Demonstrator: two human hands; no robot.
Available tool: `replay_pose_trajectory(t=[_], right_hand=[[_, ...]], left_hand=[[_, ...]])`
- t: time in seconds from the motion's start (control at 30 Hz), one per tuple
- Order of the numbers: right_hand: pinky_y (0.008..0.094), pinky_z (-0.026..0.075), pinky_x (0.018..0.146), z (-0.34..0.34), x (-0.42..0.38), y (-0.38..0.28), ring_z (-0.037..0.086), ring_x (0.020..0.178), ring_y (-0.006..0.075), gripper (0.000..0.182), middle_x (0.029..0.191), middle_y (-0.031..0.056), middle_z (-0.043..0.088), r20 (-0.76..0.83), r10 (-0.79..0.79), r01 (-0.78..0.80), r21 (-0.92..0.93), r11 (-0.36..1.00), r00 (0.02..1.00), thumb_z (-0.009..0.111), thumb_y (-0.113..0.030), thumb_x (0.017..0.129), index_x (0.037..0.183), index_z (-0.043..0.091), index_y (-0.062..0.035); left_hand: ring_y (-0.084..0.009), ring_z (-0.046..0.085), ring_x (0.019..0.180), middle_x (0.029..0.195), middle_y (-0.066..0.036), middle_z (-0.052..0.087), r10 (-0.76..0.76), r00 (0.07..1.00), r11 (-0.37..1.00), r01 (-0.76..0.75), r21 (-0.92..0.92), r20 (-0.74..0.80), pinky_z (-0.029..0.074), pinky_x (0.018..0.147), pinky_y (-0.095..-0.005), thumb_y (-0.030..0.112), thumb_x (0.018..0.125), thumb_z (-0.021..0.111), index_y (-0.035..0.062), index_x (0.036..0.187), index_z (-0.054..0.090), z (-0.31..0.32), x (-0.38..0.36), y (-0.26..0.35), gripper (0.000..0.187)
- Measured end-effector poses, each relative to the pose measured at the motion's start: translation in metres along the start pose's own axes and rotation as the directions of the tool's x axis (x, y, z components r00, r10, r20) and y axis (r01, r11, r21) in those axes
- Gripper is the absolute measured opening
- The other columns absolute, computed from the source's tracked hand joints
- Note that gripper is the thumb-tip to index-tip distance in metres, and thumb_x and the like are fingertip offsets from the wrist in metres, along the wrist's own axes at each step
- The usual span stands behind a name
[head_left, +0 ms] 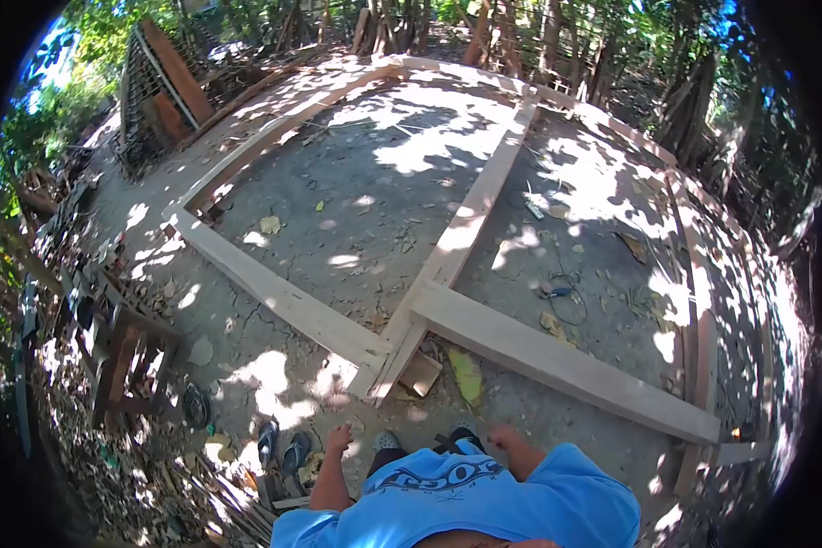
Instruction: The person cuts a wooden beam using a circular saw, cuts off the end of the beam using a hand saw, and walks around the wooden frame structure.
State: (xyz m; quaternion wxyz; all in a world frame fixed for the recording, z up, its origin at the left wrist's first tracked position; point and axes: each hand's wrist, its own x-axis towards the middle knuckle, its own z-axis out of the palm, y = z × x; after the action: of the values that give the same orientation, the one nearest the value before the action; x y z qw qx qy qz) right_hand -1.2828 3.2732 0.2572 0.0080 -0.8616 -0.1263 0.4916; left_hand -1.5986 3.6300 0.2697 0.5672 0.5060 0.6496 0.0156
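A large wooden frame (447,247) of long planks lies flat on the concrete ground, and everything else sits around it. The person stands just outside its near edge, facing the joint (395,342) where the middle plank (470,205) meets the near-left plank (274,292) and the near-right plank (557,361).

Both hands hang in front of the blue shirt (466,502), close to that joint but touching nothing. The left hand (340,438) looks loosely curled and empty; the right hand (504,438) also holds nothing, though whether its fingers are spread or curled is hard to tell.

The planks look thick, stiff and heavy, likely rough-sawn, so a long one would be awkward for one person; taking hold near an end, by its edges, seems the surest grip.

Beside the joint lies a small wood offcut (422,373). Inside the frame, right of the middle plank, a corded tool (555,292) rests on the concrete. Sandals (283,447) lie outside the frame, left of the person's feet.
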Motion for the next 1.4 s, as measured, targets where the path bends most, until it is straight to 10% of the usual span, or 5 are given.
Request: replay_pose_trajectory(t=[0.23,0.6,1.03,1.1,1.4], right_hand=[[0.0362,0.046,0.047,0.126,-0.089,0.077,0.059,0.053,0.0213,0.018,0.064,0.014,0.06,0.02,0.265,-0.185,0.766,0.616,0.964,0.065,-0.018,0.069,0.072,0.063,0.0002],[0.0369,0.042,0.05,0.167,-0.137,-0.008,0.056,0.057,0.0232,0.023,0.067,0.0123,0.058,0.182,0.35,-0.27,0.937,0.222,0.919,0.069,-0.017,0.072,0.078,0.062,0.0039],[0.0345,0.048,0.061,0.117,-0.088,-0.045,0.061,0.062,0.0204,0.032,0.07,0.0091,0.065,0.031,0.025,-0.034,0.334,0.942,0.999,0.065,-0.032,0.074,0.078,0.067,-0.0006],[0.035,0.048,0.061,0.112,-0.083,-0.045,0.062,0.062,0.0203,0.031,0.07,0.0088,0.065,0.028,-0.012,0.004,0.273,0.962,1.0,0.063,-0.032,0.075,0.079,0.068,-0.0012],[0.0352,0.048,0.055,0.129,-0.054,-0.039,0.059,0.056,0.0207,0.028,0.065,0.0094,0.063,-0.017,-0.037,0.04,0.283,0.958,0.999,0.065,-0.029,0.076,0.076,0.067,-0.0013]], left_hand=[[-0.0247,0.062,0.071,0.083,-0.013,0.063,0.462,0.737,0.249,-0.642,0.725,0.494,0.049,0.057,-0.04,0.029,0.076,0.062,0.0052,0.107,0.056,-0.069,0.141,0.025,0.04],[-0.0298,0.063,0.08,0.089,-0.02,0.064,0.232,0.616,0.406,-0.764,0.501,0.753,0.047,0.077,-0.0394,0.05,0.084,0.047,0.0022,0.1,0.064,0.058,0.053,0.062,0.053],[-0.0236,0.064,0.068,0.083,-0.011,0.068,0.271,0.276,-0.17,-0.929,0.328,0.922,0.051,0.069,-0.0338,0.041,0.079,0.055,0.0145,0.081,0.071,0.006,0.108,0.07,0.031],[-0.0205,0.064,0.069,0.089,-0.006,0.069,0.114,0.726,0.546,-0.616,0.568,0.678,0.051,0.066,-0.0342,0.034,0.082,0.051,0.0111,0.089,0.067,-0.024,0.108,0.055,0.029],[-0.0204,0.064,0.079,0.11,-0.008,0.063,-0.185,0.881,0.812,-0.113,0.573,0.436,0.05,0.063,-0.0344,0.03,0.089,0.043,0.0052,0.102,0.061,-0.059,0.039,0.027,0.033]])
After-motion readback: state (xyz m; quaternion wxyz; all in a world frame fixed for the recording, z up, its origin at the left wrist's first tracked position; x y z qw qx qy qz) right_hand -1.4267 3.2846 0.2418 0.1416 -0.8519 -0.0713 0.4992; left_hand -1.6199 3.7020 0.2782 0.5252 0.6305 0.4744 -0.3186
